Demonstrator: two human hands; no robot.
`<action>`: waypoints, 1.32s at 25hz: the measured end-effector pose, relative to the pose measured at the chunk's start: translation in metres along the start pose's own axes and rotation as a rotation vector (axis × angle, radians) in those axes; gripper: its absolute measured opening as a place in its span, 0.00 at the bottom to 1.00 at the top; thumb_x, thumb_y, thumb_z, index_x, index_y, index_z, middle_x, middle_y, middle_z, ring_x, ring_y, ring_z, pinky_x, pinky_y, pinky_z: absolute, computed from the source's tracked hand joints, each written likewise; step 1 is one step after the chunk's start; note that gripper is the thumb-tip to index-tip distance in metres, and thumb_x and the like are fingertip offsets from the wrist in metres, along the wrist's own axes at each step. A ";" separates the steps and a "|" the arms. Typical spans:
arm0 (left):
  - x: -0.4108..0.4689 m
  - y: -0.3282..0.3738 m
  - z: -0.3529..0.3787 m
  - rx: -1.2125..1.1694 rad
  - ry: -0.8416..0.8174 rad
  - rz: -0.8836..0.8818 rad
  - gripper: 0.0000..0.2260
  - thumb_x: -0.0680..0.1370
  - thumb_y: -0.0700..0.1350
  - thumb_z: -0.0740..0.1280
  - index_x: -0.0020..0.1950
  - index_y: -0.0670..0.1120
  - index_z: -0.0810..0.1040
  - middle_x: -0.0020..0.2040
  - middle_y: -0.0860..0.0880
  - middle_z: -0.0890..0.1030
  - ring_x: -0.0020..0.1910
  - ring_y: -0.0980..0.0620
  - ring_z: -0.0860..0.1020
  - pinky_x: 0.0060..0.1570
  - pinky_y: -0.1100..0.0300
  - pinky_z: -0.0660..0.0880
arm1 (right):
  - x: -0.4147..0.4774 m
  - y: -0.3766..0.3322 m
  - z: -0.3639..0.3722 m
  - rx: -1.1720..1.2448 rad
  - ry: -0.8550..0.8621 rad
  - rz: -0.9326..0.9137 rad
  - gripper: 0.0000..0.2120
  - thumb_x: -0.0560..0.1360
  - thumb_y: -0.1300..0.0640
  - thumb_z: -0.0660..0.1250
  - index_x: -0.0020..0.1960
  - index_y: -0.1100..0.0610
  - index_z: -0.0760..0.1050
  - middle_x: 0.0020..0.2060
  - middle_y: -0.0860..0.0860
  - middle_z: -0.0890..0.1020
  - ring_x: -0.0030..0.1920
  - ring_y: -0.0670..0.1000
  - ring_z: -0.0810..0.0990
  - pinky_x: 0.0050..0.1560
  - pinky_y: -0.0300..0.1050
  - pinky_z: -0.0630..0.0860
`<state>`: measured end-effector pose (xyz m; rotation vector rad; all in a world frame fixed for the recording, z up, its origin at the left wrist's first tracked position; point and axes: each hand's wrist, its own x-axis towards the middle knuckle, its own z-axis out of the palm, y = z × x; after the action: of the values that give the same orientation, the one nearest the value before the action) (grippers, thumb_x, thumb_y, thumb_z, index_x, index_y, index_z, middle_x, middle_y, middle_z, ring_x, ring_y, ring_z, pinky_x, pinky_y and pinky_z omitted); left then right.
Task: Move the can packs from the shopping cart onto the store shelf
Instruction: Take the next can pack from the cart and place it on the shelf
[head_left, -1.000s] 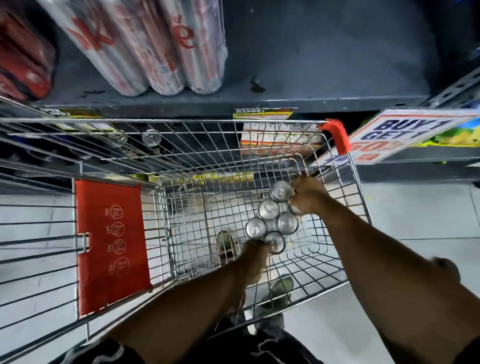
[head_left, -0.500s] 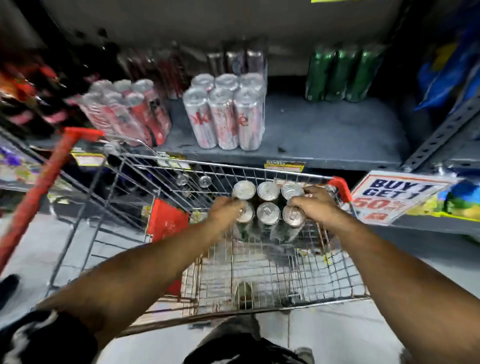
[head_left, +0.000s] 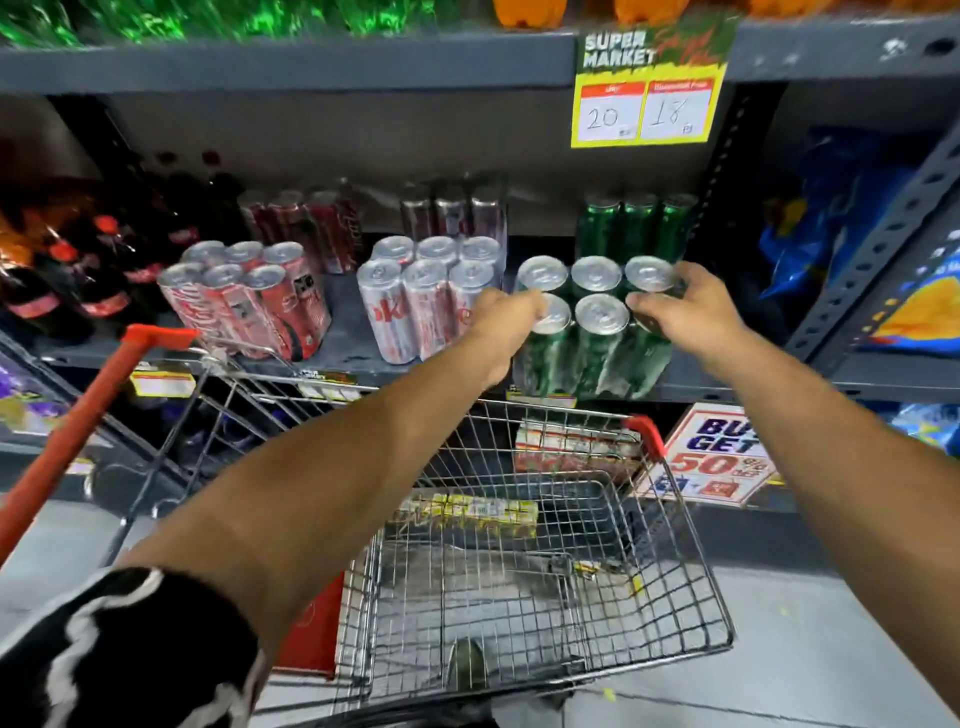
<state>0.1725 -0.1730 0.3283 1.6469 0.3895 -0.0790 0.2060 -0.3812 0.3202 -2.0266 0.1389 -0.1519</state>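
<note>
Green pack (head_left: 592, 332) now shelf-level, between hands.

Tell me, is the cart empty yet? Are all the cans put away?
Nearly. The red pack and silver pack already stand on the shelf. Both hands, left and right, grip the green pack at the shelf's front edge. The cart basket shows no packs left.

- dark grey metal shelving (head_left: 291, 65) fills the view, with a perforated upright (head_left: 878, 249) at the right;
- a yellow price sign (head_left: 649, 91) hangs from the upper shelf edge, reading "super market";
- a tilted promo card (head_left: 711, 457) reads "50%" lower right;
- pale grey floor (head_left: 810, 654) below;
- blue snack bags (head_left: 831, 208) at the right
</note>
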 end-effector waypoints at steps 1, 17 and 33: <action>0.006 0.006 0.008 0.011 0.003 0.010 0.29 0.61 0.46 0.67 0.60 0.35 0.73 0.51 0.39 0.78 0.46 0.45 0.75 0.36 0.58 0.66 | 0.009 0.000 -0.002 -0.015 -0.031 -0.026 0.30 0.55 0.42 0.75 0.53 0.51 0.73 0.48 0.48 0.80 0.49 0.51 0.80 0.53 0.52 0.77; 0.037 -0.078 0.021 0.334 0.005 0.226 0.29 0.71 0.51 0.72 0.69 0.43 0.69 0.64 0.44 0.79 0.62 0.45 0.77 0.62 0.55 0.74 | 0.023 0.084 0.022 -0.095 -0.090 -0.065 0.42 0.56 0.44 0.78 0.65 0.49 0.63 0.51 0.39 0.75 0.55 0.48 0.77 0.53 0.39 0.71; 0.039 -0.068 0.090 0.499 -0.078 0.376 0.21 0.69 0.54 0.71 0.59 0.46 0.78 0.53 0.46 0.85 0.53 0.47 0.83 0.54 0.50 0.80 | 0.025 0.124 -0.052 -0.164 -0.004 -0.045 0.30 0.70 0.50 0.73 0.66 0.51 0.62 0.62 0.53 0.76 0.61 0.53 0.74 0.62 0.53 0.71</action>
<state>0.2046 -0.2492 0.2421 2.1766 -0.0123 0.0461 0.2178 -0.4862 0.2335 -2.1942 0.1055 -0.1694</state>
